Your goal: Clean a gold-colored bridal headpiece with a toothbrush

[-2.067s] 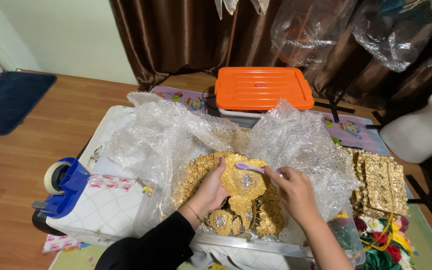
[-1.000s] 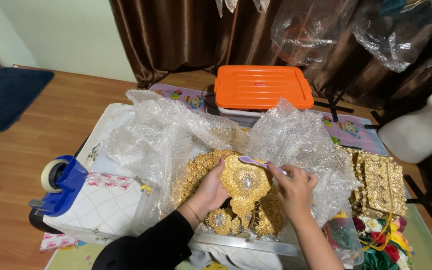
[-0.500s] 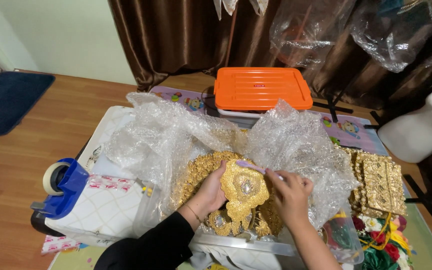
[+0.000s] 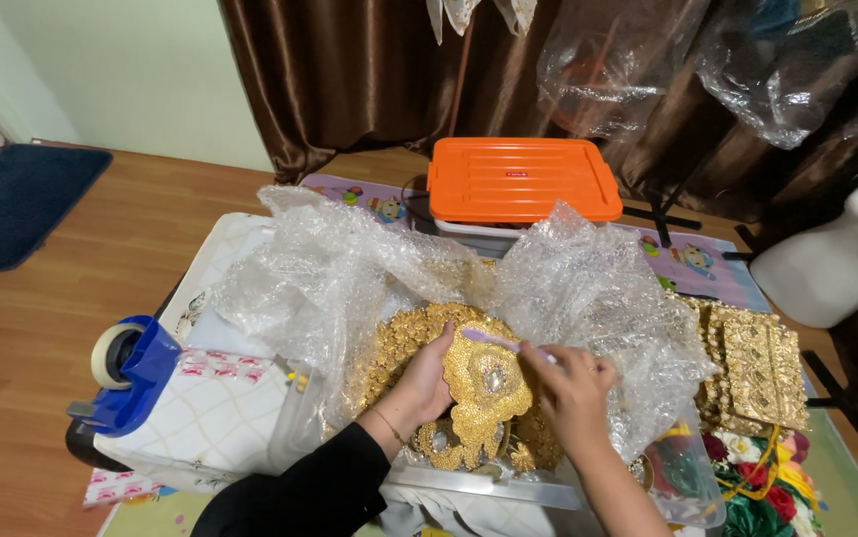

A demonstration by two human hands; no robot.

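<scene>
Orange-lidded plastic bin (image 4: 523, 181) at back centre, on purple cartoon-print mat (image 4: 692, 261). Brown curtains (image 4: 349, 80) behind it, clear plastic bags (image 4: 797, 70) hanging at upper right. Blue tape dispenser (image 4: 129, 376) at left edge of white quilted box (image 4: 215, 418). Gold embroidered panels (image 4: 762, 373) at right, colourful artificial flowers (image 4: 762, 482) below them. Dark blue rug (image 4: 16, 204) on wooden floor (image 4: 81, 298), far left. White mannequin form (image 4: 847, 254) at right edge.

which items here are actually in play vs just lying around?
In play: left hand holding gold ornament; right hand with purple brush; bubble wrap.
Lying about: orange lid, tape dispenser, gold belt pieces, blue mat.
</scene>
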